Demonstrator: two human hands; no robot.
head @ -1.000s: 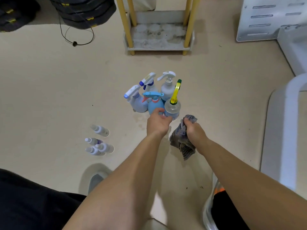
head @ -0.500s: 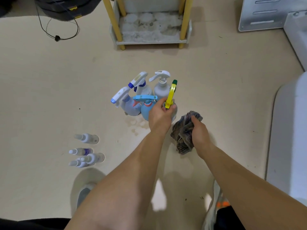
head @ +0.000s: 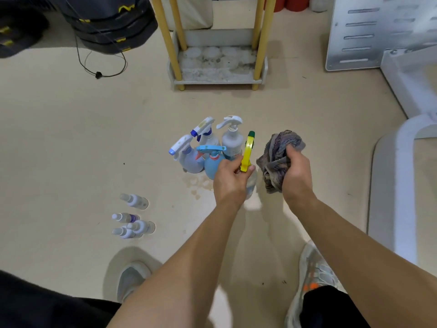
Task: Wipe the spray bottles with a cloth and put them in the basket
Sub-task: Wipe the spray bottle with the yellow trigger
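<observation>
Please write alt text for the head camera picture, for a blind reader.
A person's left hand grips a clear spray bottle with a yellow trigger, while the right hand holds a crumpled grey cloth beside it. Four more spray bottles stand behind on the beige floor.

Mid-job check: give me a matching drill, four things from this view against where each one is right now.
Things:
1. yellow-trigger bottle
2. cloth
3. blue bottle
4. small clear bottles

Places:
A. standing on the floor, straight ahead
B. gripped in the right hand
C. held in the left hand
D. grouped on the floor, off to the left

Pairs: 1-C, 2-B, 3-A, 4-D.
</observation>
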